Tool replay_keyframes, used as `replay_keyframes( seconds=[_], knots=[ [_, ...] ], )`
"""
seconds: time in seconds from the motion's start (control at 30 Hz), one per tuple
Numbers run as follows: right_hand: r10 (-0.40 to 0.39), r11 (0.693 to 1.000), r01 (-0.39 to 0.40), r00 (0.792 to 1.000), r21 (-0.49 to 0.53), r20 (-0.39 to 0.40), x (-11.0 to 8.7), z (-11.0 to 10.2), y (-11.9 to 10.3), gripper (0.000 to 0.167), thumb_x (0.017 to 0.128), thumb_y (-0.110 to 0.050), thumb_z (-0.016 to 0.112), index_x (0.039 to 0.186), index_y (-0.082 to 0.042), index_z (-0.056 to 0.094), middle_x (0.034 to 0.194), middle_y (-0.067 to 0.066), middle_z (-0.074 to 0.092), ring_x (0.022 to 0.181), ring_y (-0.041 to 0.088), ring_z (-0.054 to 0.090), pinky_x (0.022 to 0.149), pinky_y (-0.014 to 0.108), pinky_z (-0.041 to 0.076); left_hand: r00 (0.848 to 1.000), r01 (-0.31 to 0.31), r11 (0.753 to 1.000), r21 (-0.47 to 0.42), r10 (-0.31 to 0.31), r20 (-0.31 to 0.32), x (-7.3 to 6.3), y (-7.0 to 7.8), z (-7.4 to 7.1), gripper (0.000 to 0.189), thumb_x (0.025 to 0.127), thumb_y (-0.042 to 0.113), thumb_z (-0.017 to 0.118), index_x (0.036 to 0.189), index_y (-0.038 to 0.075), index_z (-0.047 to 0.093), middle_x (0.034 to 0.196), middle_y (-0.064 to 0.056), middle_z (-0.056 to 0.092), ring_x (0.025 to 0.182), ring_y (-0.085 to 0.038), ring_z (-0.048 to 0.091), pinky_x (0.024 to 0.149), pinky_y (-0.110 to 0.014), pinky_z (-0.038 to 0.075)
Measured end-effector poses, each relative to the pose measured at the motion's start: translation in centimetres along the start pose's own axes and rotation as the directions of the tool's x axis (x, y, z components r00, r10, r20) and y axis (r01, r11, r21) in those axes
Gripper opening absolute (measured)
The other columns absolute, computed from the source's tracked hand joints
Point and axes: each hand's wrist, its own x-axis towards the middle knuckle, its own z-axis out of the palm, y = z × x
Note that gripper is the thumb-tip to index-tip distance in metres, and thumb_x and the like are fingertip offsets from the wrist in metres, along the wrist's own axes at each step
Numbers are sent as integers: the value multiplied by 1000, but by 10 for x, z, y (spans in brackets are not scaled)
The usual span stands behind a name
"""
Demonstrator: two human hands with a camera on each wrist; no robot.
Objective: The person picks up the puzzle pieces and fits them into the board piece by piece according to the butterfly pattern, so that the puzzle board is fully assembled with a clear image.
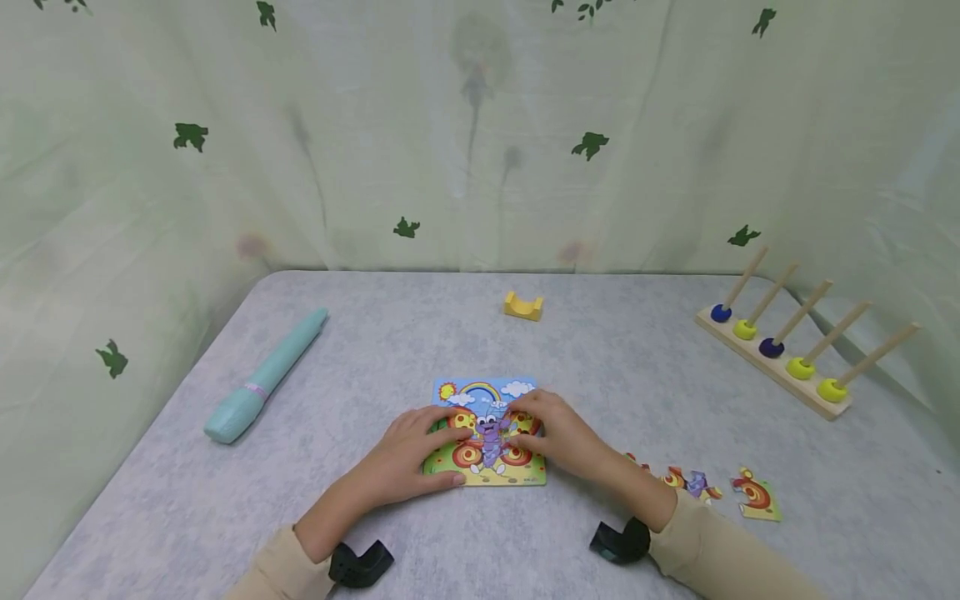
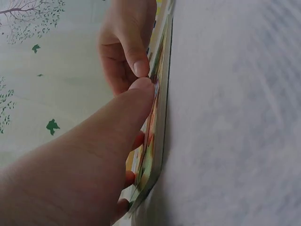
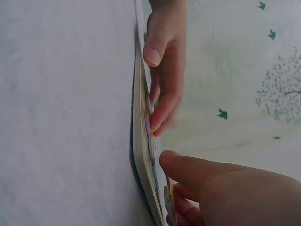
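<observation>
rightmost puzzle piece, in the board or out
Out: the rightmost piece lies on the table, apart from the board, with bare tabletop between them.

A nearly square picture puzzle lies flat and face up on the tabletop, between the left hand and right hand, whose fingers reach over its sides. It has a thick, pale edge. It shows a purple cartoon butterfly with red, orange and yellow swirled wings, beneath a blue sky with a smiling sun, rainbow and white clouds; the ground is yellow-green. The right hand pinches a puzzle piece, tilted up from the board. Beyond the right forearm lie loose pieces, some partly hidden; the farthest right, a swirled corner piece, sits apart.
</observation>
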Motion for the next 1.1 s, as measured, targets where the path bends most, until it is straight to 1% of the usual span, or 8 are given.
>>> replay_keyframes(
  seconds=[0.17,0.3,0.4,0.57,0.67,0.8,0.93,1.1],
  knots=[
    [-9,999,10,1000,-53,30,5,4,1,39,79,-21,70,115,-6,61,105,3,53,98,18,45,80,34,41,999,-9,999,53,11,-34,5,6,1,51,83,57,51,122,25,56,135,1,39,125,-24,28,101,-49,15],
    [-12,998,14,999,-69,38,7,6,2,39,79,-22,70,114,-7,61,105,2,54,96,18,44,78,33,40,997,-54,996,76,58,-49,8,9,4,45,84,51,54,115,19,58,133,3,43,124,-21,34,100,-42,23],
    [-10,998,12,999,-58,36,9,6,3,38,79,-23,70,112,-8,62,105,2,54,96,18,44,77,33,39,997,-59,994,92,62,-38,10,12,5,48,84,50,55,119,17,55,130,3,44,121,-20,37,98,-41,27],
    [4,998,-1,999,-61,39,11,6,4,34,78,-24,71,108,-11,63,104,0,52,96,17,44,76,32,37,999,-28,984,175,25,19,15,19,4,59,85,57,47,134,25,44,129,0,42,117,-24,37,93,-46,28],
    [15,998,-12,999,-60,45,12,6,2,32,77,-25,72,105,-12,64,102,-1,51,94,17,44,75,32,36,999,-20,976,219,10,48,17,23,3,59,85,60,43,137,30,40,129,-2,40,116,-26,36,91,-48,28],
    [33,995,-27,998,-100,55,14,4,0,32,76,-28,72,105,-14,66,101,-1,50,93,17,43,75,34,34,998,-16,973,231,1,66,19,25,1,59,85,60,42,137,31,39,129,-3,40,116,-27,36,91,-48,27],
    [33,997,-23,990,-73,135,15,-3,6,38,78,-30,70,112,-17,64,107,-2,47,98,17,40,78,35,34,996,-7,976,219,-12,86,20,26,-1,59,85,60,42,136,31,40,129,-3,40,117,-26,35,91,-49,27],
    [-29,994,-7,949,113,315,16,-20,24,40,84,-20,65,123,-17,57,118,-2,42,109,17,36,88,37,33,994,9,979,202,-30,102,21,27,-1,60,84,61,43,137,32,39,130,-2,38,119,-26,33,92,-49,26]
  ],
)
